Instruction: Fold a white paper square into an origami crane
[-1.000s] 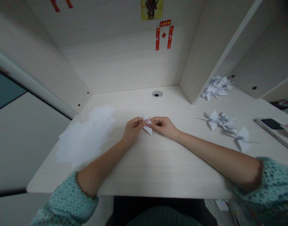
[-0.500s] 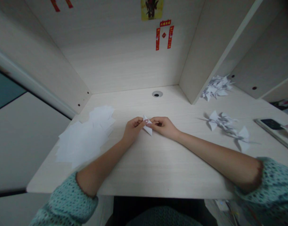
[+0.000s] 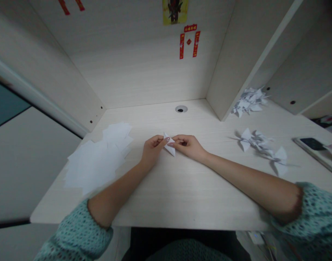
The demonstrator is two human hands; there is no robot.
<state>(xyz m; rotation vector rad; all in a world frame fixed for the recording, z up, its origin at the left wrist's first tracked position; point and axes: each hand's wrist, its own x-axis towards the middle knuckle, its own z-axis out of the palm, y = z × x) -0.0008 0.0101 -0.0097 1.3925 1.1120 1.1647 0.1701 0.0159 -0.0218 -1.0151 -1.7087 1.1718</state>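
White folded paper [image 3: 169, 145], a pointed wedge, sat mid-frame over the pale wood desk [image 3: 182, 195], pinched by left hand [image 3: 152, 148] and right hand [image 3: 189, 146]; red strips [image 3: 189, 40] (writing unreadable) hung top centre.

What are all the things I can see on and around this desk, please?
folded paper: one, white, pinched between both hands
paper sheets: loose pile, white, desk left
paper figures: several, white, desk right
paper heap: one, white, right rear nook
phone: one, black, far right
cable hole: one, grey, desk rear
red strips: few, red, back wall
desk: one, pale wood
left hand: on folded paper
right hand: on folded paper
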